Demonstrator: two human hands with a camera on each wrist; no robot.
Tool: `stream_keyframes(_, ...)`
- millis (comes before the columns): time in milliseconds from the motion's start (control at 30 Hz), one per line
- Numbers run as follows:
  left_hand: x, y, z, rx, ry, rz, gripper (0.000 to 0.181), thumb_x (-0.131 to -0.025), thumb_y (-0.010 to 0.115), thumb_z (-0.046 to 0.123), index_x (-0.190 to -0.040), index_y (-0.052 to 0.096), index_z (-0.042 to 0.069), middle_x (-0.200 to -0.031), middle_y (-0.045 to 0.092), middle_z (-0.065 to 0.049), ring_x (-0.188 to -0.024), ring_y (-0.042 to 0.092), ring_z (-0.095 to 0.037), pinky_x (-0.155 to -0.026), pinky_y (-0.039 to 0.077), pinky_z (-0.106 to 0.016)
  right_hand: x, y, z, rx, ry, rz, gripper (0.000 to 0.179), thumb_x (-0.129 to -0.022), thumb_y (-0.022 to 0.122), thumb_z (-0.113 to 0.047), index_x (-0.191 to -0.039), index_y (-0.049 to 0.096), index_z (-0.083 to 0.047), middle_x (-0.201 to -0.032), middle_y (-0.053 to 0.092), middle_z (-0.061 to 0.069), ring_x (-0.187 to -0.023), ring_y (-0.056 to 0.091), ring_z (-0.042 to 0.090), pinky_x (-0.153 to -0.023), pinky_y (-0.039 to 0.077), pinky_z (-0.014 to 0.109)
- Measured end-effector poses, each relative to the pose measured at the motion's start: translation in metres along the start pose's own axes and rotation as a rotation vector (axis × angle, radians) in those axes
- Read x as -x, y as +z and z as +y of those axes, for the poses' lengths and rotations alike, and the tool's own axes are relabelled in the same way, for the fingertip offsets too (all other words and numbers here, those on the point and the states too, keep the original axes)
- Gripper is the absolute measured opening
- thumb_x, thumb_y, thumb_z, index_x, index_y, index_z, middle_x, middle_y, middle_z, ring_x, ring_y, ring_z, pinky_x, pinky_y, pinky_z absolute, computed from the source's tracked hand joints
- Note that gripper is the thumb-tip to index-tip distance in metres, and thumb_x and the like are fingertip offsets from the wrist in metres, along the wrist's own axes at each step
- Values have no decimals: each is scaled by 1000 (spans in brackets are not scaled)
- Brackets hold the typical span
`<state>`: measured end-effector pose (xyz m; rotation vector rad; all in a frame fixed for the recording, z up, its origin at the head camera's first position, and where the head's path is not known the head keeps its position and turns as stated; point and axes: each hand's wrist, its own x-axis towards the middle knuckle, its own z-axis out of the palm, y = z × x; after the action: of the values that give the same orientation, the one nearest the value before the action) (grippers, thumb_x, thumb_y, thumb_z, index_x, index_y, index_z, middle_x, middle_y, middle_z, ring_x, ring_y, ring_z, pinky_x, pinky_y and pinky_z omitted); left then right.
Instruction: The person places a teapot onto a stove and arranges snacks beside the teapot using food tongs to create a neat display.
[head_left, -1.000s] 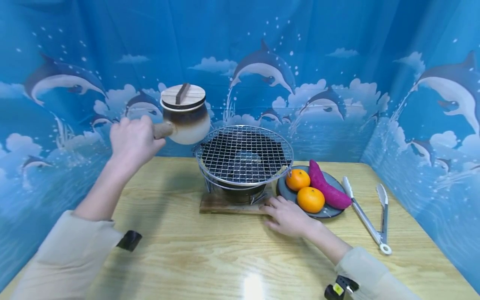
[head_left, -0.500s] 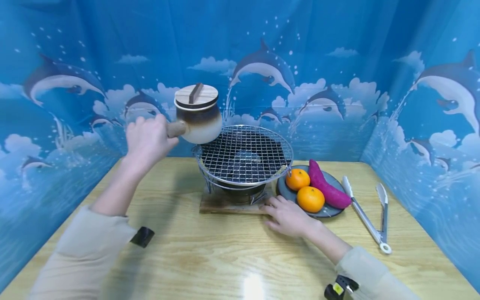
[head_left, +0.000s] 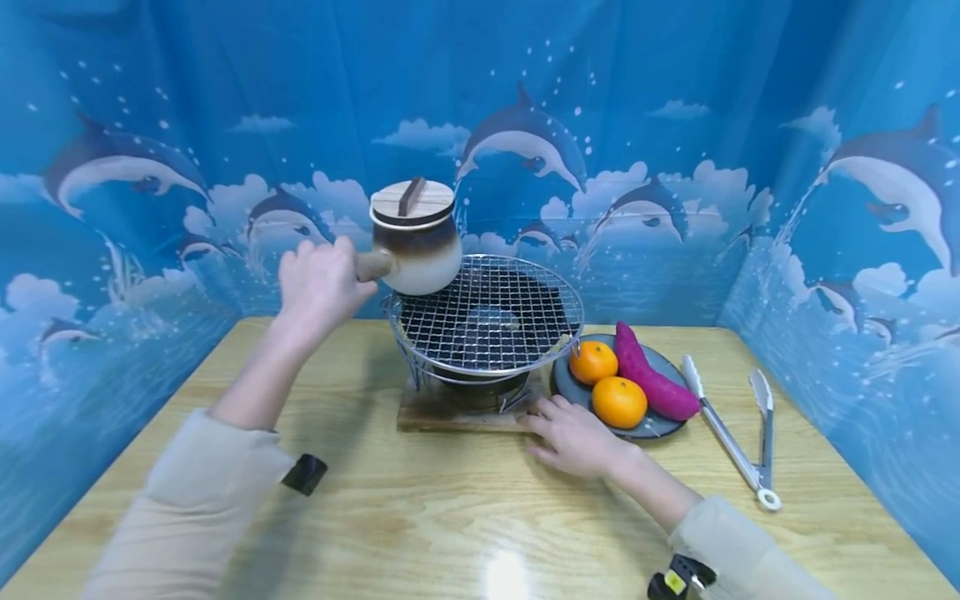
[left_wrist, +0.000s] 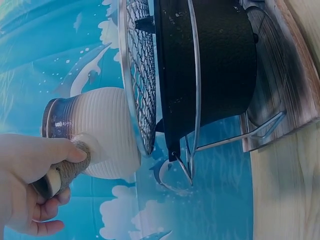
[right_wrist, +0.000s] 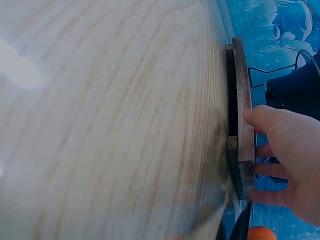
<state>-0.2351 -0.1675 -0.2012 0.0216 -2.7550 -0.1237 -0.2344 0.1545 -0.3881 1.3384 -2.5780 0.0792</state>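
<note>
My left hand (head_left: 322, 279) grips the stubby, cord-wrapped handle (left_wrist: 75, 165) of a side-handled ceramic pot (head_left: 420, 262), brown above and cream below. A pale wooden lid (head_left: 397, 198) with a dark bar sits on it. The pot is upright at the back left of a round wire grill net (head_left: 491, 321), its base overlapping the net's rim in the left wrist view. Beneath the net stands a black brazier (left_wrist: 215, 60) in a wire frame on a wooden board (head_left: 450, 417). My right hand (head_left: 573, 437) rests on the board's front right corner, thumb and fingertips touching it.
Right of the brazier, a dark plate (head_left: 652, 429) holds two oranges (head_left: 619, 402) and a purple sweet potato (head_left: 651, 379). Spread tongs (head_left: 731, 442) lie farther right on the wooden table (head_left: 420, 517). A blue dolphin-print curtain (head_left: 637, 67) hangs behind and along the sides.
My left hand has carried the pot rightward from beside the grill to over the net's left part, dipping slightly at the end. My right hand stays on the board's corner.
</note>
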Motion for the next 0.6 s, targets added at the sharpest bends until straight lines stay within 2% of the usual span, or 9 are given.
stream_keyframes(333, -3, 6, 9, 19, 15, -1, 45, -81, 67, 31, -104, 49, -4, -93, 58, -23, -94, 47, -40, -84, 36, -52, 1, 0, 0, 0, 9, -1, 35, -86, 62, -31, -116, 63, -12, -109, 57, 6, -97, 51, 25, -82, 44, 40)
stream_keyframes(600, -6, 10, 14, 13, 24, 7, 43, -80, 67, 31, -101, 50, -3, -90, 58, -23, -93, 48, -40, -82, 37, -52, 1, 2, 0, -4, 4, 5, 35, -86, 62, -30, -116, 63, -12, -108, 57, 6, -96, 51, 24, -82, 44, 40)
